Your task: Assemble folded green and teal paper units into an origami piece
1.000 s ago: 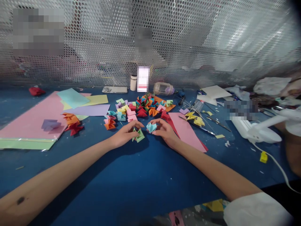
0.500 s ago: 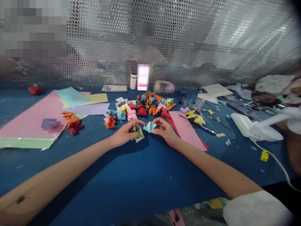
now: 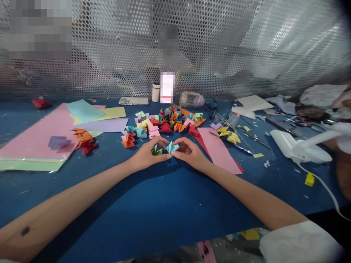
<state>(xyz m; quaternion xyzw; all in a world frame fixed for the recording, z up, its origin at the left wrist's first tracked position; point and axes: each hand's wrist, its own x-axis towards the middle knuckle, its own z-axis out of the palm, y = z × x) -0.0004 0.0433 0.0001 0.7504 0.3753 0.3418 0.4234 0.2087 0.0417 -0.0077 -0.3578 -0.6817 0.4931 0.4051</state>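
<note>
1 perforated silver metal screen [image 3: 123, 51], brightly streaked at upper right, stands behind 1 blue tabletop [image 3: 170, 208].

- folded paper piece [image 3: 172, 148] in pale sky blue, beside a green folded piece [image 3: 156, 151]
- tabletop [image 3: 175, 215]: deep blue, flecked with pale specks
- cluster of folded papers [image 3: 166, 127]: red, orange, green, blue, yellow, pink and lilac mixed
- large sheet [image 3: 33, 131]: soft pink; smaller sheets near it in light blue, yellow, lilac and pale green
- paper strip [image 3: 223, 155]: pink, red showing along its edges
- lamp [image 3: 304, 151]: white
- mesh wall [image 3: 131, 47]: silvery grey, patterned with rows of round holes
</note>
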